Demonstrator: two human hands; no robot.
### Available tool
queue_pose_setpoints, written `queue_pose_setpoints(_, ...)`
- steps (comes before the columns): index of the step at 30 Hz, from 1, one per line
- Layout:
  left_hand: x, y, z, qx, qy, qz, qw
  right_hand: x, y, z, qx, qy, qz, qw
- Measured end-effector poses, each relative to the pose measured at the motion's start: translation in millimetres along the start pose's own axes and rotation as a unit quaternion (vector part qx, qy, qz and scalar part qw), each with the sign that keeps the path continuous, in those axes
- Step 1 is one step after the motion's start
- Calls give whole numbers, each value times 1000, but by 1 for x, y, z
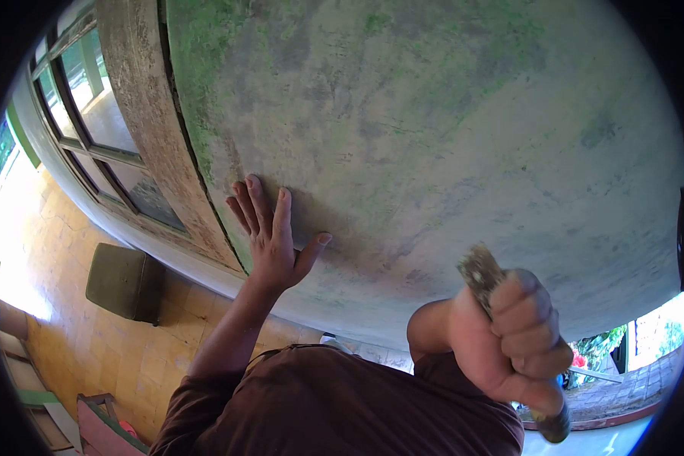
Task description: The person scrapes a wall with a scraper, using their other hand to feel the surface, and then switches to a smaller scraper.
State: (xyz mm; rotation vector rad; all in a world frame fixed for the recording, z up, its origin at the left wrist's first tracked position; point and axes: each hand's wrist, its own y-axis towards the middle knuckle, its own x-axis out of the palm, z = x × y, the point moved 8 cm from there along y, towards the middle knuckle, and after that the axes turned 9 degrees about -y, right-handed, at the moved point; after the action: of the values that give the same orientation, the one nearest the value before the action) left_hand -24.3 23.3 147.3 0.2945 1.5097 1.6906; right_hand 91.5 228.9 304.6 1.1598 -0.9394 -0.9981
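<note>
My left hand [273, 232] rests with its fingers spread against the worn green and whitish wall [403, 137], just right of the wooden frame's edge. My right hand [513, 334] is wrapped round a handled tool [480, 275], held off the wall at the lower right. The tool's flat, paint-specked end points up and left out of the fist, and its dark rounded end shows below. Fingers hide the middle of the tool, so its exact kind is unclear.
A weathered wooden frame [148, 99] with glass panes stands at the left. On the tiled floor [121, 349] is a dark green padded stool [118, 281]. A pinkish-brown panel [106, 433] is at the lower left. A ledge [623, 395] and plants are at the lower right.
</note>
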Motion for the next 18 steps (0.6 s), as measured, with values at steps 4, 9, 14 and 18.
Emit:
queue_pose_setpoints(4,0,-5,-1,-3,-26,17,1000,1,-14,54,114,-28,-12,993)
queue_pose_setpoints(9,-1,-2,-2,-9,-18,13,1000,4,-4,19,31,0,-22,999)
queue_pose_setpoints(14,1,-2,0,0,-6,-4,1000,2,-8,38,86,-26,-9,996)
queue_pose_setpoints(18,0,-1,1,0,3,-6,1000,-3,-11,32,54,-39,-12,998)
